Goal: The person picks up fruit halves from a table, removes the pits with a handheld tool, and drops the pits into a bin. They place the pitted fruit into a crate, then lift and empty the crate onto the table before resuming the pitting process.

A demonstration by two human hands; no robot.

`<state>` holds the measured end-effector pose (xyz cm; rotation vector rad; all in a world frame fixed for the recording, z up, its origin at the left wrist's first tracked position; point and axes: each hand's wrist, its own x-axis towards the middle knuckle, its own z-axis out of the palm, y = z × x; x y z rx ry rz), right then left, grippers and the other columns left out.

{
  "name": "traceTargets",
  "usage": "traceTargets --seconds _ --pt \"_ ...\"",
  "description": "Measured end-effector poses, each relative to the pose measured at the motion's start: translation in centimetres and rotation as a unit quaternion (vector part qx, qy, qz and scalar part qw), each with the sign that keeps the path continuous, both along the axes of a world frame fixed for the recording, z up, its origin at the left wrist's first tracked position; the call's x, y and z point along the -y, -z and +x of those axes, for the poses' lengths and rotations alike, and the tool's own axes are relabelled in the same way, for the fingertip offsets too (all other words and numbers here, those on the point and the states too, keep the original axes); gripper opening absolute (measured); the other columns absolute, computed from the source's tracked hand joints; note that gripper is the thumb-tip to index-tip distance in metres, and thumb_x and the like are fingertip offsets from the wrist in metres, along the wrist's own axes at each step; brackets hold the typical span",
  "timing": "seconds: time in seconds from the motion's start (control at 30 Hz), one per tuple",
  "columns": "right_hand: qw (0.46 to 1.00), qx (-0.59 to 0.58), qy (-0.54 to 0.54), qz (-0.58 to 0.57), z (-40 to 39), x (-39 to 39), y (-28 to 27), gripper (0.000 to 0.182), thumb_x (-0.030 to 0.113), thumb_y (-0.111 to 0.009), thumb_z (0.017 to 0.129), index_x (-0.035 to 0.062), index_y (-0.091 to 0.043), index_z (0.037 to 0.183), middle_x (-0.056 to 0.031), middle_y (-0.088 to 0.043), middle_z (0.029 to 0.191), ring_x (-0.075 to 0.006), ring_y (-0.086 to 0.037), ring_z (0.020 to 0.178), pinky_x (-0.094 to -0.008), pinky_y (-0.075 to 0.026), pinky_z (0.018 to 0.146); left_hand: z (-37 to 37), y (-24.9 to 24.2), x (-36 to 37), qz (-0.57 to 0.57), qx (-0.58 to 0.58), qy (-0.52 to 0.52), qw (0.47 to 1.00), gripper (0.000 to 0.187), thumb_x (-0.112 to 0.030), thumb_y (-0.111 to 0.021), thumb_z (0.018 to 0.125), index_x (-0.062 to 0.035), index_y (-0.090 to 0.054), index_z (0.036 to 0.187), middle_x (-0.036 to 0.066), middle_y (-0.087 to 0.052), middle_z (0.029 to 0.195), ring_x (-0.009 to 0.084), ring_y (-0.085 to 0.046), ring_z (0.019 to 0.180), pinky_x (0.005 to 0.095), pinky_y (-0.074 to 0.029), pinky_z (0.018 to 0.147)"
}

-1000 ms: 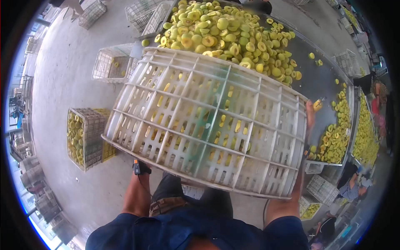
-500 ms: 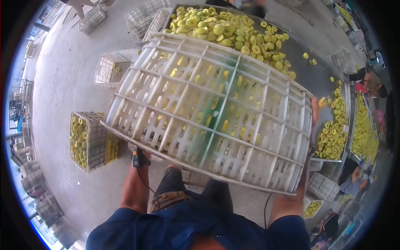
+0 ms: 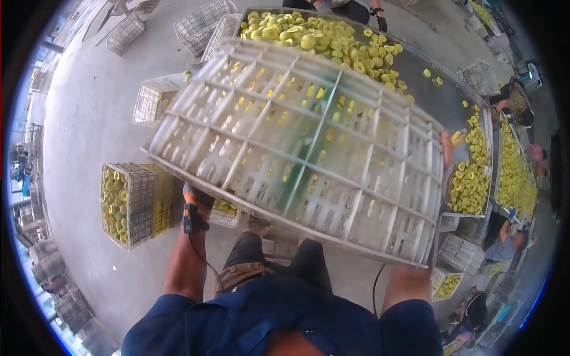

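A large white plastic crate (image 3: 362, 160) with a green stripe is tipped up before me, its ribbed, slotted underside facing me. Yellow-green fruit shows through the slots. My right hand (image 3: 446, 149) grips the crate's right end, with fingers curled round the edge. At the lower left edge my left hand (image 3: 199, 199) holds the crate, its fingers mostly hidden behind it. Past the crate's far edge lies a heap of yellow-green fruit halves (image 3: 332, 38) on a metal table (image 3: 442, 98). The crate hides part of the tabletop.
To my left stands a crate full of fruit (image 3: 116, 204); another crate (image 3: 154, 98) stands farther off. More fruit halves (image 3: 472, 184) lie at the table's right end. Stacked crates (image 3: 460, 261) are at right. A person's gloved hand (image 3: 382, 24) is beyond the table; other people sit along the right.
The crate has tilted slightly, its right side coming down and its far edge rising a little. My left forearm shows lower. A co-worker's gloved hand is now clearer at the far table edge.
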<state>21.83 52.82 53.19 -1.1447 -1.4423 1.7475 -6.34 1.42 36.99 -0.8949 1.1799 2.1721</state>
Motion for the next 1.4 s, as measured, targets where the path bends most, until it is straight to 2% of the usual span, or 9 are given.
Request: traceTargets --seconds 0.4,0.6,0.7,0.9,0.97,1.07,1.17,1.3,1.4 --pt "0.996 -0.071 -0.044 0.023 3.0 2.5 -2.8 0.045 0.029 -0.068 0.1 0.0002 -0.065 0.135 -0.0122 -0.068 0.128 -0.0192 -0.066 0.112 -0.0371 -0.055 0.093 7.7 -1.5 12.9 -0.202 -0.105 0.022 0.973 0.045 -0.026 -0.058 0.106 -0.0021 -0.061 0.143 0.012 -0.069 0.134 0.0297 -0.066 0.121 0.0439 -0.054 0.105" --pt "0.924 -0.178 -0.33 0.079 -2.8 9.7 -1.7 0.017 0.019 -0.078 0.095 0.0032 -0.074 0.102 0.0007 -0.067 0.093 -0.0083 -0.058 0.081 -0.0269 -0.048 0.072 13.8 -7.6 30.5 -0.649 -0.27 0.076 0.707 0.042 -0.023 -0.062 0.104 -0.0011 -0.066 0.139 0.011 -0.071 0.128 0.0272 -0.068 0.115 0.0407 -0.056 0.1" --pt "0.895 -0.159 -0.413 0.053 -4.7 14.6 -3.7 0.018 0.019 -0.082 0.095 0.0033 -0.073 0.095 0.0059 -0.063 0.08 -0.0058 -0.053 0.072 -0.0255 -0.045 0.065 17.6 -17.1 30.1 -0.47 -0.327 -0.047 0.818 0.033 -0.014 -0.067 0.099 0.0011 -0.073 0.128 0.01 -0.074 0.118 0.019 -0.069 0.105 0.0329 -0.055 0.093" --pt "0.77 -0.158 -0.576 0.225 -7.6 27.5 -5.8 0.019 0.018 -0.086 0.09 0.0045 -0.073 0.088 -0.004 -0.063 0.074 -0.0149 -0.058 0.067 -0.0326 -0.047 0.063 18.3 -21.2 27.2 -0.524 -0.426 0.153 0.721 0.047 -0.002 -0.074 0.091 0.0004 -0.067 0.137 0.013 -0.068 0.137 0.0233 -0.064 0.126 0.0377 -0.049 0.112" --pt "0.7 -0.193 -0.599 0.337 -9.5 33.3 -4.3 0.018 0.017 -0.086 0.088 0.0052 -0.073 0.087 -0.0074 -0.064 0.072 -0.0196 -0.059 0.065 -0.0349 -0.047 0.063 18.3 -20.1 22.8 -0.55 -0.522 0.31 0.573 0.064 -0.001 -0.081 0.078 -0.0044 -0.065 0.139 0.019 -0.063 0.144 0.0356 -0.057 0.138 0.0456 -0.045 0.118" --pt "0.647 -0.19 -0.643 0.364 -11.5 42.9 -3.4 0.019 0.017 -0.086 0.085 0.0072 -0.07 0.081 -0.0086 -0.064 0.071 -0.0279 -0.058 0.064 -0.0388 -0.048 0.062 17.1 -12.9 25.7 -0.431 -0.51 0.455 0.589 0.065 -0.012 -0.089 0.076 -0.0045 -0.066 0.137 0.016 -0.067 0.138 0.0325 -0.058 0.137 0.0429 -0.047 0.115" --pt "0.587 -0.153 -0.702 0.374 -13.3 52.7 -1.5 0.019 0.015 -0.085 0.083 0.0076 -0.068 0.08 -0.0081 -0.065 0.075 -0.0305 -0.06 0.07 -0.04 -0.049 0.066 17.8 -7.3 35.6 -0.294 -0.308 0.438 0.792 0.053 -0.019 -0.091 0.079 -0.0036 -0.072 0.126 0.011 -0.078 0.107 0.0181 -0.072 0.099 0.0344 -0.057 0.093" --pt "0.568 -0.193 -0.711 0.368 -14.4 63.8 0.7 0.017 0.014 -0.084 0.084 0.0073 -0.069 0.089 -0.0095 -0.068 0.087 -0.0329 -0.064 0.086 -0.0388 -0.052 0.076 18.9 -5.7 47.0 -0.386 -0.238 0.469 0.758 0.042 -0.026 -0.093 0.08 -0.0024 -0.076 0.11 0.011 -0.078 0.095 0.014 -0.067 0.084 0.036 -0.055 0.078" --pt "0.676 -0.127 -0.637 0.349 -13.7 67.1 3.2 0.018 0.013 -0.08 0.087 0.0053 -0.071 0.099 -0.0112 -0.069 0.099 -0.0302 -0.066 0.095 -0.0369 -0.053 0.084 22.0 -3.7 53.5 -0.42 -0.189 0.441 0.771 0.04 -0.032 -0.093 0.08 -0.0025 -0.076 0.101 0.012 -0.076 0.088 0.0165 -0.064 0.078 0.0379 -0.053 0.073"
